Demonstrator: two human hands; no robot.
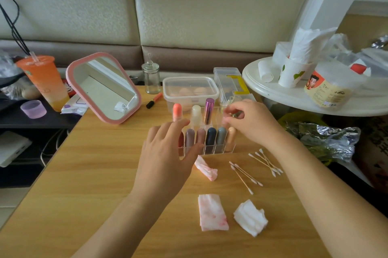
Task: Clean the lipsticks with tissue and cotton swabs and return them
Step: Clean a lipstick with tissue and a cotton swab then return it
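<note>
**Hovering over the rack: right hand at the back row, left hand at the front**

The right hand (pixel 249 125) sits just right of the frame's centre, fingers curled, thumb and forefinger drawn together over the back-right cells of the clear organizer (pixel 212 150); whether they pinch anything I cannot tell, since the spot is blurred and the plastic is see-through. The left hand (pixel 168 152) lies flat with fingers straight and spread, gripping nothing; its fingertips rest at the organizer's front-left corner and cover the leftmost front slot.

Every lipstick stands upright in its cell, long axis vertical, so any take or return looks like a straight lift or drop. Directly below the right hand's fingertips, in the front row, stand the peach lipstick (pixel 231 136) and the grey lipstick (pixel 221 136); the purple lipstick (pixel 209 111) stands just to their left in the back row. The back cells to the right of it appear unfilled, and the right hand is plainly the nearer one to them. The mauve lipstick (pixel 190 138) stands beside the left hand's fingers.

Lower in the frame, on the wooden table (pixel 105 173), lie a pink-stained tissue (pixel 212 211), a white tissue (pixel 251 218) and loose cotton swabs (pixel 245 173); all are nearer the right hand.
</note>
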